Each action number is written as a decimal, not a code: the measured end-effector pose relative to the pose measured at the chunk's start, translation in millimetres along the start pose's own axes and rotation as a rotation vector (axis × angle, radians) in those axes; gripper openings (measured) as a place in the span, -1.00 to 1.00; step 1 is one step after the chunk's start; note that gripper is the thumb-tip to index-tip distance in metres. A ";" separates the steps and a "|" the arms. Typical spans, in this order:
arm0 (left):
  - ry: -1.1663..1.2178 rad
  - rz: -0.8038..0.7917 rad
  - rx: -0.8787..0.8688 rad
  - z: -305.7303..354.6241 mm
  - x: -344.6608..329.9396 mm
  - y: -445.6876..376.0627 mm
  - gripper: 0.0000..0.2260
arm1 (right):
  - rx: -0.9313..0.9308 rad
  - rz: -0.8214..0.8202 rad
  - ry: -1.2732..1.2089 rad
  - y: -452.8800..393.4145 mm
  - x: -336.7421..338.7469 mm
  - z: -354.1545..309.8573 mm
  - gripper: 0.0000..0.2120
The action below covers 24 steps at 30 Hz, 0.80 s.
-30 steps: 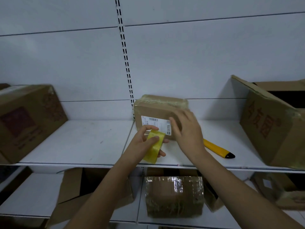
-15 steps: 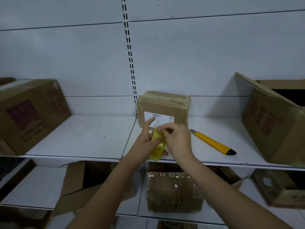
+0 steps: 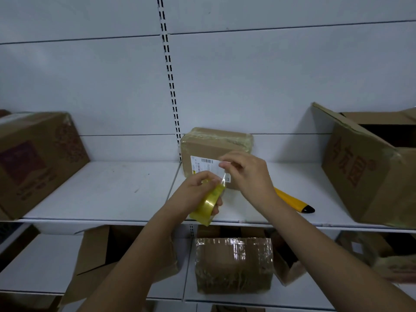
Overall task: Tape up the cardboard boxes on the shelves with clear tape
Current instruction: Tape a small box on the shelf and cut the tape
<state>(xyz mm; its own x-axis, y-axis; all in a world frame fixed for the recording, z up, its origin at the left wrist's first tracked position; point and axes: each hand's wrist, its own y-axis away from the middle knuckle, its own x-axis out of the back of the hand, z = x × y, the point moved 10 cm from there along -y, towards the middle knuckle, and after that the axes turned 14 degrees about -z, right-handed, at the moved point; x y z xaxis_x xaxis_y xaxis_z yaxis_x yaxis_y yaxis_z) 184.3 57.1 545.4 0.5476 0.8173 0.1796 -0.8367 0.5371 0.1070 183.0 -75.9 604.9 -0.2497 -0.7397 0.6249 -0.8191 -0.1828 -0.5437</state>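
Note:
A small cardboard box (image 3: 209, 146) with a white barcode label stands on the middle shelf (image 3: 108, 192), its top edges wrapped in tape. In front of it my left hand (image 3: 194, 192) grips a roll of clear, yellowish tape (image 3: 208, 206). My right hand (image 3: 246, 174) pinches the loose end of the tape, and a short clear strip (image 3: 224, 174) stretches up from the roll to those fingers. Both hands hover just ahead of the box's front face, partly covering the label.
A yellow utility knife (image 3: 292, 202) lies on the shelf right of my hands. A large closed box (image 3: 38, 158) stands at far left and an open box (image 3: 369, 167) at far right. On the lower shelf sit a taped box (image 3: 233, 264) and open boxes (image 3: 96, 255).
My right hand left the box, came to the roll, took hold of the tape end and lifted it, drawing out a short strip. My left hand kept holding the roll.

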 end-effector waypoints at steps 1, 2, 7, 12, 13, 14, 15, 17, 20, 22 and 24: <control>0.017 0.017 0.009 -1.4 2.4 -0.3 -0.79 | 0.007 -0.042 0.007 -4.7 2.7 3.3 -0.75; 0.039 0.026 0.011 -1.2 3.4 -1.3 -0.78 | -0.001 -0.060 0.038 -10.2 6.7 9.8 -0.67; 0.090 0.038 -0.019 8.7 8.4 -6.8 -0.82 | -0.041 0.079 0.203 -26.5 31.8 60.3 -0.74; 0.130 0.085 -0.045 11.8 22.7 -5.9 -0.84 | 0.023 0.133 0.193 -19.5 23.4 76.1 -0.88; 0.132 0.095 -0.048 12.5 26.3 -4.3 -0.84 | 0.068 0.119 0.235 -19.1 22.6 74.2 -0.89; 0.136 0.107 -0.051 12.8 30.7 -2.0 -0.84 | 0.098 0.102 0.272 -19.2 23.8 75.6 -0.88; 0.144 0.124 -0.057 13.0 36.5 1.1 -0.84 | 0.117 0.092 0.293 -19.3 27.1 80.3 -0.87; 0.177 0.158 -0.075 13.0 49.7 9.4 -0.84 | 0.116 0.090 0.314 -20.6 39.7 95.9 -0.83; 0.221 0.198 -0.098 10.9 68.3 22.0 -0.83 | 0.077 0.071 0.422 -24.9 52.7 106.9 -0.73; 0.233 0.221 -0.104 9.5 77.0 28.7 -0.82 | 0.033 0.063 0.421 -32.0 51.1 93.1 -0.68; 0.240 0.223 -0.106 10.7 79.8 33.2 -0.82 | 0.002 -0.005 0.282 -42.6 38.9 57.7 -0.67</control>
<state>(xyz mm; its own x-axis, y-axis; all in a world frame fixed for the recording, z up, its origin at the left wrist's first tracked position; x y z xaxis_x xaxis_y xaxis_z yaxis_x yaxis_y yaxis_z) 200.0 137.9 573.8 0.3480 0.9362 -0.0498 -0.9375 0.3477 -0.0134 237.9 -134.3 620.1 -0.3797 -0.5297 0.7585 -0.8195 -0.1878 -0.5414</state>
